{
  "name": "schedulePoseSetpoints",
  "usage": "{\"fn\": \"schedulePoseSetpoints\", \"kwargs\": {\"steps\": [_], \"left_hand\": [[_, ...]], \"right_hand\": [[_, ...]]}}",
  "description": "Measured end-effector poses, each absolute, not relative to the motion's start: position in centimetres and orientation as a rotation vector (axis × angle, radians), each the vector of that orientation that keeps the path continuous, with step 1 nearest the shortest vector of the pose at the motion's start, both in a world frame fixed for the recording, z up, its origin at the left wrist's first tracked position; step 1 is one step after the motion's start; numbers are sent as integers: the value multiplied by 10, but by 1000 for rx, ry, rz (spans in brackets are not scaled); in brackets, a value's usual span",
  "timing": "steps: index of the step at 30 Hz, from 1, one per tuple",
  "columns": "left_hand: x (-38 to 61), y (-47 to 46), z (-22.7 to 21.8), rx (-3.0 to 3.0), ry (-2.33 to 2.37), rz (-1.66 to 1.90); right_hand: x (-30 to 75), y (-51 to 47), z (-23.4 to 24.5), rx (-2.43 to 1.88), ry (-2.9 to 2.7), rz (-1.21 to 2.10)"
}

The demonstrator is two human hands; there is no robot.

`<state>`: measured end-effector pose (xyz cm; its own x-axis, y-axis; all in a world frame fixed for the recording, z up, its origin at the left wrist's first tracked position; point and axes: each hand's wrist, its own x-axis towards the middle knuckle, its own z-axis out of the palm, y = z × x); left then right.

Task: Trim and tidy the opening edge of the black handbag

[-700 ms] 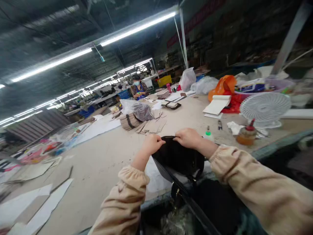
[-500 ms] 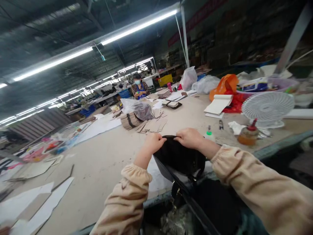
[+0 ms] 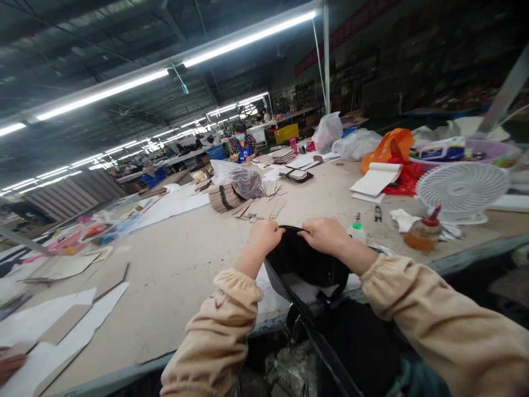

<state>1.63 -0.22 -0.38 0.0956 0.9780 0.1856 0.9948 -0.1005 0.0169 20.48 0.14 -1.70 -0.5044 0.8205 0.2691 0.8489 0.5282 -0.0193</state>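
A black bag (image 3: 306, 262) rests on the near edge of a long worktable (image 3: 173, 275), with its strap (image 3: 314, 344) running down toward me. My left hand (image 3: 266, 237) is closed on the bag's upper rim at the left. Just to the right, my right hand (image 3: 324, 234) grips the same rim, its fingers curled over the edge. Both arms wear beige sleeves with gathered cuffs. The inside of the bag is hidden.
Close to my right hand stand a small green-capped bottle (image 3: 356, 229) and an amber glue bottle (image 3: 424, 234). A white fan (image 3: 460, 190), an open notebook (image 3: 376, 179), cardboard stacks (image 3: 231, 198), plastic bags and card sheets (image 3: 61, 325) lie around. A masked person (image 3: 243, 146) sits far back.
The view has swung slightly, so the scene sits a little to the right. Both hands keep their grip on the bag's rim.
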Motion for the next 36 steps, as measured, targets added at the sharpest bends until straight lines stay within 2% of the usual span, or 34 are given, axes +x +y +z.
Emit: {"fn": "schedulePoseSetpoints", "kwargs": {"steps": [12, 22, 36], "left_hand": [[18, -5, -3, -2237, -2036, -209], [17, -4, -7, -2191, -2044, -195], [16, -3, -8, -2202, -2086, -256]], "right_hand": [[203, 10, -4, -1431, -2595, 134], [174, 9, -8, -1484, -2569, -20], [160, 9, 2, -1453, -2534, 41]]}}
